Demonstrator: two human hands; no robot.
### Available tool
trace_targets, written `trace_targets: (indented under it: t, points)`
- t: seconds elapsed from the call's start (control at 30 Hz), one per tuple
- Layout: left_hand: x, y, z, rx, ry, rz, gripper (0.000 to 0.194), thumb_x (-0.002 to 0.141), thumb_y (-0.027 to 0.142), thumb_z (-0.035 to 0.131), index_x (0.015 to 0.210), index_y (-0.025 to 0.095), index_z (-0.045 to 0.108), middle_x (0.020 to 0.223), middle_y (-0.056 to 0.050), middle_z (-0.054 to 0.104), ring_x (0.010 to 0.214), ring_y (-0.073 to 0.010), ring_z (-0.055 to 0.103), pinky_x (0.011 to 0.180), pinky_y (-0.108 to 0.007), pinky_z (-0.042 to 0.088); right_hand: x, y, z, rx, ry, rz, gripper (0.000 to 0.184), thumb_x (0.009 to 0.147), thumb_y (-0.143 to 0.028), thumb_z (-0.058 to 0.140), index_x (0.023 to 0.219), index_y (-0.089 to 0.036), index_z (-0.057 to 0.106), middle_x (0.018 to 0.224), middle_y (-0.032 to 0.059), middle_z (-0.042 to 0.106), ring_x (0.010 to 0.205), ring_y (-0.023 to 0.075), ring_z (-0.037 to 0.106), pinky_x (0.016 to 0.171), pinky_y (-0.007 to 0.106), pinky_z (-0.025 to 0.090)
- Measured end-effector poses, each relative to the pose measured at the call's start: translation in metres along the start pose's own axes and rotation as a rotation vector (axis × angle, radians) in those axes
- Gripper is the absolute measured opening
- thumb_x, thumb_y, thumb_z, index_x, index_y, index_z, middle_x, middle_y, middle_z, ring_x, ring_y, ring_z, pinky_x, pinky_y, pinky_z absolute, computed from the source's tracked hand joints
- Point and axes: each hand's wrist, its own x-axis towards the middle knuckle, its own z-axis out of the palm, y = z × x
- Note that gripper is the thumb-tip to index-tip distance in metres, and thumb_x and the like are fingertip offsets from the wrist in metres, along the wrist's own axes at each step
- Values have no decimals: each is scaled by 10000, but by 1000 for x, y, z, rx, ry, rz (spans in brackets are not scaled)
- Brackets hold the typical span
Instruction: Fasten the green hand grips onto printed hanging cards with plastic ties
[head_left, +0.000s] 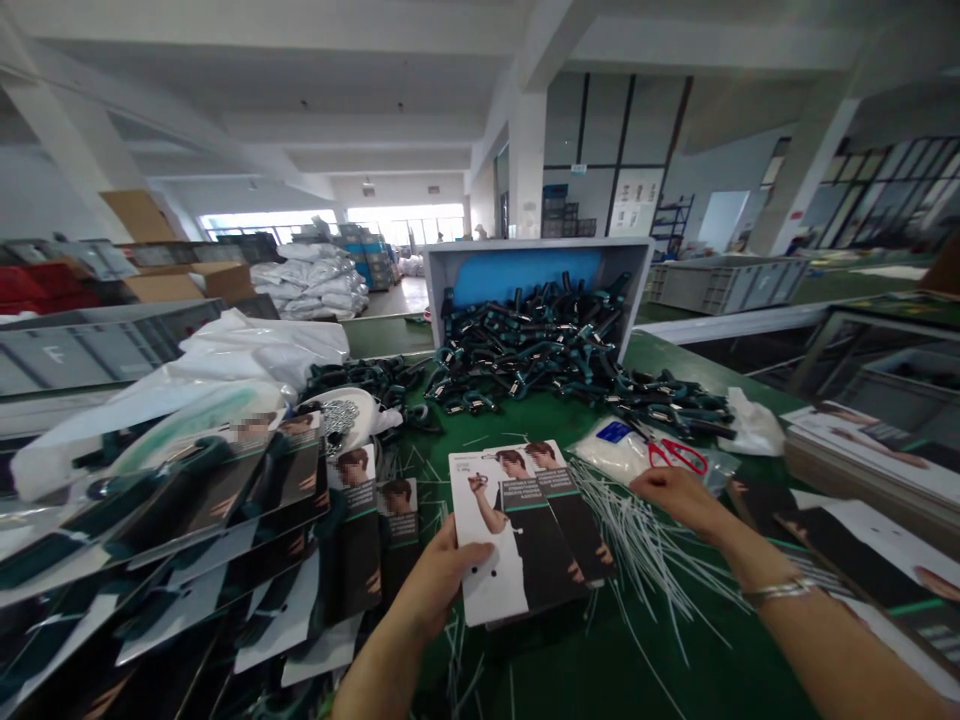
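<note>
My left hand (441, 572) grips the left edge of a printed packaging card (491, 590), thumb on top. The card has small punched holes and a picture of a person, and other cards (581, 520) lie against it on the right. My right hand (675, 495) is closed at the fingertips, over the upper end of a fanned bundle of white cable ties (649, 560). What its fingers pinch, if anything, is too small to make out. Just beyond them lie red-handled scissors (694, 456) and a clear plastic bag with white contents (611, 450).
A tilted grey bin (637, 300) spills dark green-handled tools (540, 340) onto the green table. Cards with tools attached (247, 540) are heaped at left, near a white bowl of small metal parts (341, 415). Stacked cards (862, 470) stand at right.
</note>
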Motion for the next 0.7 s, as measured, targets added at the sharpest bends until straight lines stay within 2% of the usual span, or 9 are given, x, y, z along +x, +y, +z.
trace_targets:
  t: [0.07,0.17,0.23,0.37,0.47,0.53,0.63,0.7]
  points:
    - [0,0,0,-16,-40,21,540,585,130,683,1101,170,527,951,-73,652,763,-202,617,681,-291,447,-9,-6,-4,318,-50,88,311,740,-447,523,740,-159,641,554,-1,572,445,95,462,394,209,276]
    - [0,-1,0,-25,-83,-3,580,593,117,680,1139,204,504,996,-73,642,821,-218,614,721,-315,451,-24,-26,-6,863,-184,182,326,634,-455,663,743,-153,599,580,-28,527,404,39,354,357,172,153]
    - [-1,-2,0,-30,-77,-33,619,586,108,679,1162,222,487,991,-70,644,825,-223,615,730,-330,453,-33,-44,-5,1005,-262,156,332,611,-434,706,720,-146,583,617,-26,532,419,23,354,360,158,136]
    - [-4,-4,3,-44,-26,-30,646,558,91,678,1160,231,491,969,-57,652,793,-215,619,713,-319,453,-45,-78,5,1062,-343,84,337,637,-429,704,753,-143,568,668,-13,568,444,26,414,363,149,169]
    - [-6,-4,3,-62,-6,10,639,562,102,677,1160,229,491,980,-57,648,776,-210,616,688,-309,452,-50,-97,13,1026,-391,16,325,708,-460,634,750,-149,553,543,-40,536,419,37,421,376,150,225]
    - [-7,-5,1,-80,-21,23,619,564,104,678,1145,222,501,985,-58,642,784,-207,612,688,-305,451,-52,-107,16,969,-404,-28,335,745,-485,582,756,-152,546,474,-52,515,383,38,396,369,149,216]
    - [-9,-6,-3,-101,-44,22,581,566,96,677,1113,213,522,961,-53,642,759,-192,608,676,-294,444,-57,-121,15,911,-388,-95,362,776,-514,528,778,-152,539,478,-36,545,338,30,347,345,150,162]
    - [-10,-5,-4,-112,-52,5,547,570,109,680,1091,204,544,932,-52,645,729,-186,605,662,-290,437,-61,-129,12,941,-324,-150,359,798,-515,500,792,-157,529,508,-25,559,328,26,334,336,152,173]
